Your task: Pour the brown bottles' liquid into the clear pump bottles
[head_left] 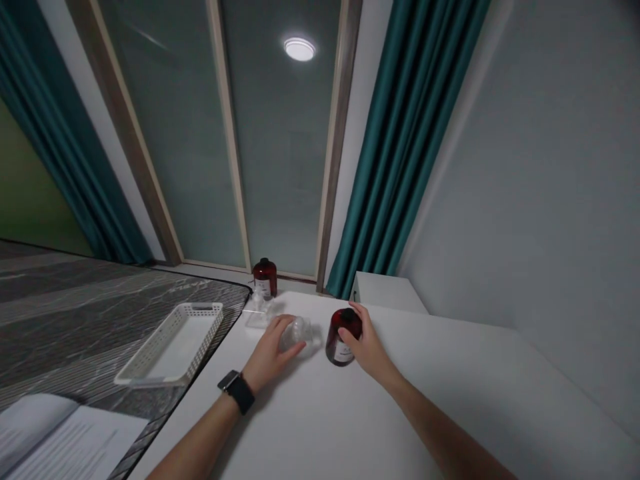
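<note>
My left hand (278,350), with a black watch on its wrist, is wrapped around a clear, see-through container (299,331) over the white table. Its exact kind is hard to make out. To the right, my right hand (367,340) grips a dark red-brown bottle (336,337) with a white label, thumb on the near side and fingers behind. The bottle tilts slightly. A second red-brown bottle (265,277) stands upright at the table's far left corner. Close in front of it sits a clear plastic item on a clear tray (257,319).
Left of the white table (320,427) is a grey-patterned surface with a white perforated basket (173,347) and an open book (75,437). A white cabinet (387,292) stands beyond the table's far edge. Teal curtains (400,147) and glass doors are behind, a wall at right.
</note>
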Available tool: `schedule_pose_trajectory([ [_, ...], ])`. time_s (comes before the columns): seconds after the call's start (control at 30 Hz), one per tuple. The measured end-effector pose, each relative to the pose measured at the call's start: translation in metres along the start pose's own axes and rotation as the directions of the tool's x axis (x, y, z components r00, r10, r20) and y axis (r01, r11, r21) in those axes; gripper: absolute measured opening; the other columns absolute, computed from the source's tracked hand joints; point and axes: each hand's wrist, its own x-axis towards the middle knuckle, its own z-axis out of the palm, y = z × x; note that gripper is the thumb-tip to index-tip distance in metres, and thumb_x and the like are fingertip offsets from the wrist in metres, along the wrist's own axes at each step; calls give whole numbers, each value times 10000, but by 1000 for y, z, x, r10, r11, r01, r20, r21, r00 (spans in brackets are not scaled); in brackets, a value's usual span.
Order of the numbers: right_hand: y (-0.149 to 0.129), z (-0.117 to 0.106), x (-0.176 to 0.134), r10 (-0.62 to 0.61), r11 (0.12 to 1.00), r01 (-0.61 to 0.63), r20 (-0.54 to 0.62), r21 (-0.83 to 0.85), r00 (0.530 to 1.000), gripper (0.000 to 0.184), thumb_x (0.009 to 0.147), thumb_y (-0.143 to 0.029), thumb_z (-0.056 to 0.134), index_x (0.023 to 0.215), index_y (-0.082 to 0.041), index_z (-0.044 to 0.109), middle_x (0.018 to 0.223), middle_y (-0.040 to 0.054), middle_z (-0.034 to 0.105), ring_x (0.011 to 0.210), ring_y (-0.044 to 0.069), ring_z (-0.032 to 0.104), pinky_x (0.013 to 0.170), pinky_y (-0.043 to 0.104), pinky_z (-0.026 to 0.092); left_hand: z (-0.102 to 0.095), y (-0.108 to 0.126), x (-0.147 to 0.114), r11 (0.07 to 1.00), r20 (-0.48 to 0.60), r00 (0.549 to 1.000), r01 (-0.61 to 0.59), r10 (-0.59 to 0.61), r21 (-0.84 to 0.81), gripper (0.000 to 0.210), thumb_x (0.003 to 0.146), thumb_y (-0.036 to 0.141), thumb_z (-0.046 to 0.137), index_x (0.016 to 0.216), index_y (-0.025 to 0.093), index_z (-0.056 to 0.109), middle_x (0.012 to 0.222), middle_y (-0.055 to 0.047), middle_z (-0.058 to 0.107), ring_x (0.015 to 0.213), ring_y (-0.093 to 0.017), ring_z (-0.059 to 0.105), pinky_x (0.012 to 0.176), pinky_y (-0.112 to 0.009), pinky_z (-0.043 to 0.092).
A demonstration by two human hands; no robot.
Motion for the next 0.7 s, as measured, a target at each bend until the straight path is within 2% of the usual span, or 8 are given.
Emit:
schedule_pose_trajectory([
  [0.17, -11, -27, -35, 51, 999, -51, -10, 11, 999, 610, 821, -368, 638, 1355, -222, 383, 1308, 108, 552, 1196, 252, 561, 1049, 409, 419, 21, 23, 5, 993, 135, 990, -20, 35, -115, 450, 853, 333, 668, 1266, 210, 537, 1348, -120, 565, 1262, -289, 527, 1104, -458, 392],
  [0.27, -14, -34, -48, 62, 998, -62, -26, 22, 998, 625, 821, -382, 640, 1364, -218, 377, 1263, 99, 569, 1168, 251, 574, 1051, 414, 418, 27, 37, 10, 989, 210, 975, -39, 69, -142, 448, 841, 328, 681, 1258, 220, 558, 1284, -107, 595, 1200, -278, 565, 1058, -420, 435],
  [0.37, -12, -34, -56, 53, 998, -49, -81, 48, 995, 658, 823, -409, 642, 1385, -217, 360, 1226, 94, 576, 1131, 253, 590, 1036, 422, 435, 29, 43, 16, 993, 254, 966, -15, 46, -120, 463, 811, 327, 712, 1245, 235, 579, 1176, -83, 620, 1095, -266, 606, 983, -388, 479],
  [0.53, -5, -26, -63, 48, 996, -35, -179, 78, 983, 660, 839, -440, 633, 1395, -213, 360, 1271, 109, 558, 1143, 261, 589, 1034, 429, 449, 39, 40, 18, 988, 240, 970, 7, 31, -157, 412, 821, 298, 702, 1213, 214, 604, 1144, -87, 595, 1079, -248, 591, 981, -376, 477],
  [0.7, -2, -25, -66, 13, 996, -1, -128, 93, 992, 618, 877, -439, 597, 1396, -206, 355, 1306, 119, 577, 1201, 261, 578, 1042, 399, 456, 50, 34, 12, 976, 154, 988, 24, 9, -215, 425, 838, 283, 688, 1244, 209, 586, 1205, -106, 583, 1143, -255, 567, 1035, -415, 447],
])
